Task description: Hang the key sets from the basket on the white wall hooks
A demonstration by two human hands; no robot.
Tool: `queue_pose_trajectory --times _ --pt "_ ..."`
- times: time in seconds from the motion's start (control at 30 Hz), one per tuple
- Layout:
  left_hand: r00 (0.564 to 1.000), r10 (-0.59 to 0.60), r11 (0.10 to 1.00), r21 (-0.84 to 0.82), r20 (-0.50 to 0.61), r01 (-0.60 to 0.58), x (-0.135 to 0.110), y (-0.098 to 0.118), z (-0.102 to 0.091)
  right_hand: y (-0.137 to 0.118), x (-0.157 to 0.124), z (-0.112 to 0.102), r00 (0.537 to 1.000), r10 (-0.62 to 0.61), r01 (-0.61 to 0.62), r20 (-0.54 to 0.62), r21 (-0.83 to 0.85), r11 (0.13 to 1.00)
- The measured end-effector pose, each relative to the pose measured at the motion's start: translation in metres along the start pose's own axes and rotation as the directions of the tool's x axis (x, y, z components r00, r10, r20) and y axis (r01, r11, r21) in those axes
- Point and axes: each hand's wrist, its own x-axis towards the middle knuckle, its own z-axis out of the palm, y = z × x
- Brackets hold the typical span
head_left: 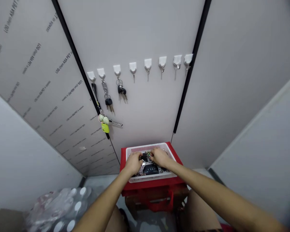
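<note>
Both my hands are inside a white plastic basket (171,154), low in front of me. My left hand (134,162) has its fingers closed at the left, by a shiny round metal piece (143,163) and a dark item (144,157). My right hand (159,157) is closed too, its fingertips at a small tangle of green and metal bits (149,154). What exactly each hand grips is too small to make out. Below the hands lies a dark, glossy case (150,169) on dotted cloth or paper.
The basket rests on a red cover (149,184) over a wooden stool (132,204). White hooks (148,63) line the wall; key bunches (108,101) hang from the left ones, one with a yellow-green tag (105,128). Wrapped bottles (77,206) stand at lower left.
</note>
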Motion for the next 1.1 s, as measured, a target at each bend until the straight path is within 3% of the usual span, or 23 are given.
queue_pose_trajectory --times 0.1,0.23,0.37,0.47,0.73,0.97,1.1 --pt "1.0 0.006 1.0 0.006 -0.004 -0.006 0.0 -0.002 0.002 -0.003 0.001 -0.005 1.0 -0.014 0.014 -0.003 0.02 1.0" --pt "0.999 0.031 0.998 -0.054 -0.04 -0.033 0.0 -0.004 0.003 -0.008 0.003 -0.017 0.998 -0.07 0.07 -0.009 0.175 0.982" --pt "0.997 0.051 0.969 -0.238 -0.058 -0.063 0.002 0.002 0.001 -0.014 0.003 -0.033 0.996 -0.089 0.091 -0.021 0.299 0.95" --pt "0.998 0.056 0.897 -0.437 -0.035 -0.066 0.005 0.009 -0.002 -0.019 0.004 -0.043 0.996 -0.08 0.083 -0.024 0.411 0.908" --pt "0.999 -0.009 0.611 -0.791 -0.042 -0.028 0.011 0.026 -0.024 -0.037 0.011 -0.067 0.996 -0.088 0.057 0.006 0.719 0.692" --pt "0.992 -0.009 0.511 -0.853 -0.127 -0.105 0.022 0.036 -0.05 -0.064 0.017 -0.11 0.997 -0.004 0.069 -0.077 0.866 0.496" --pt "0.973 -0.053 0.555 -0.816 -0.226 -0.159 0.038 0.055 -0.081 -0.08 0.03 -0.144 0.977 0.049 0.168 -0.206 0.897 0.409"
